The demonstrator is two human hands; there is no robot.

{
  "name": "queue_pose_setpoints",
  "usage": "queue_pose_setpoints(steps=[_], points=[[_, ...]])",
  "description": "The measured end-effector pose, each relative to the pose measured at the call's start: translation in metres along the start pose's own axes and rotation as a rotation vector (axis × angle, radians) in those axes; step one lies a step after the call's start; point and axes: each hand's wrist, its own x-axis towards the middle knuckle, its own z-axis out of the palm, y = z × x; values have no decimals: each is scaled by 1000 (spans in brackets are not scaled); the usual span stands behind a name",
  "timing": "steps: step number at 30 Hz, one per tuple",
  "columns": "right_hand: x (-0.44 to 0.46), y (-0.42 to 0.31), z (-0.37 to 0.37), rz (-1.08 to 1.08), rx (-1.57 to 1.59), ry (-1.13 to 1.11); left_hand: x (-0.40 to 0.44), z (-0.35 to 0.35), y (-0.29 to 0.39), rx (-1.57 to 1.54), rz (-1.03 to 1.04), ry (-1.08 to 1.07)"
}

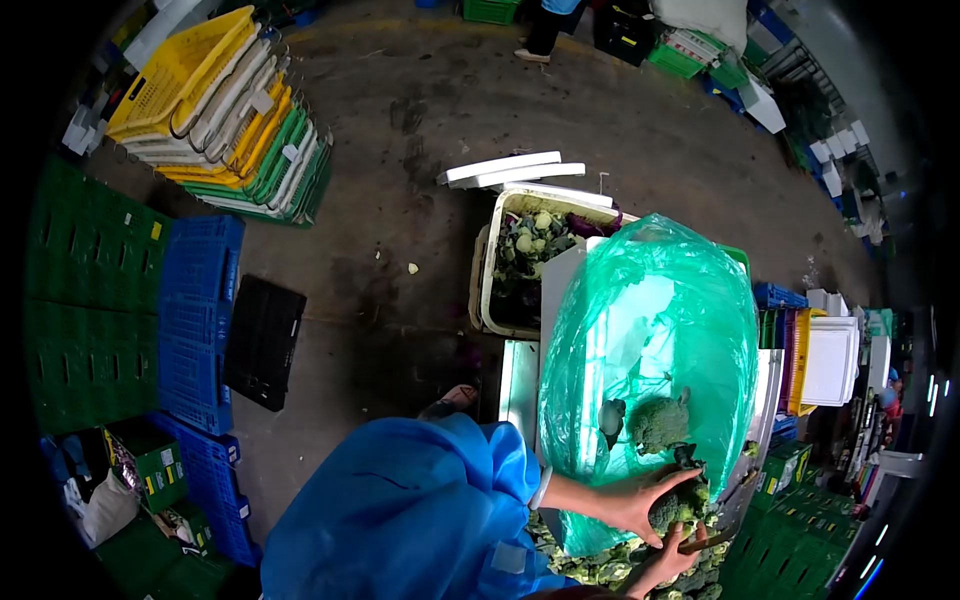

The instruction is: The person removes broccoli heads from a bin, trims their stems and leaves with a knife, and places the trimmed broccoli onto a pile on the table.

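A head of broccoli (678, 506) is in the grasp of my left hand (635, 502), thumb and fingers spread around it. My right hand (672, 563), just below, has its fingers curled round a thin brown tool (708, 541), its fingertips near the underside of the same head. Both hands are at the lower edge of a green plastic bag (650, 270) that lines an open white box. Another broccoli head (658, 424) lies inside the bag, beside a smaller greyish piece (611, 418). More broccoli (600, 565) is heaped beneath my hands.
Behind the bag stands a bin of cauliflower and leaves (535, 240), with white lids (515, 172) by it. Stacked crates (225, 120) stand at upper left; blue pallets (195, 320) and a black tray (265, 342) are at left. A person's legs (545, 30) show at the top.
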Motion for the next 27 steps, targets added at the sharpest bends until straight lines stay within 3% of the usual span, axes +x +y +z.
queue_pose_setpoints(steps=[1, 4, 5, 8, 9, 10, 15, 19, 23, 26, 27], points=[[-2, -4, 6, 36, 192, -29, 2, -4, 4, 35, 40, 28], [-3, -14, 7, 82, 104, -80, 2, -20, 19, 143, 18, -3], [-4, -21, 3, 154, -63, -95, 2, -21, 19, 120, 14, -12], [5, 15, -1, 13, -226, -68, 1, -23, 12, 106, -36, -55], [9, 20, -10, -38, -339, -155, -2, -23, 8, 136, -81, -79], [8, 17, -6, -169, -378, -128, -4, -22, 5, 163, -127, -103], [3, 2, 1, -317, -429, -247, -16, -31, 13, 176, -239, -48], [-3, 2, 18, -205, -336, -248, -16, -35, 2, 230, -183, 5], [-5, 5, 21, -264, -385, -187, -17, -36, -1, 257, -143, 60], [-10, 57, -6, -231, -547, -251, -19, -35, -5, 303, -99, 97], [-8, 52, -4, -224, -469, -269, -17, -38, -5, 296, -84, 95]])
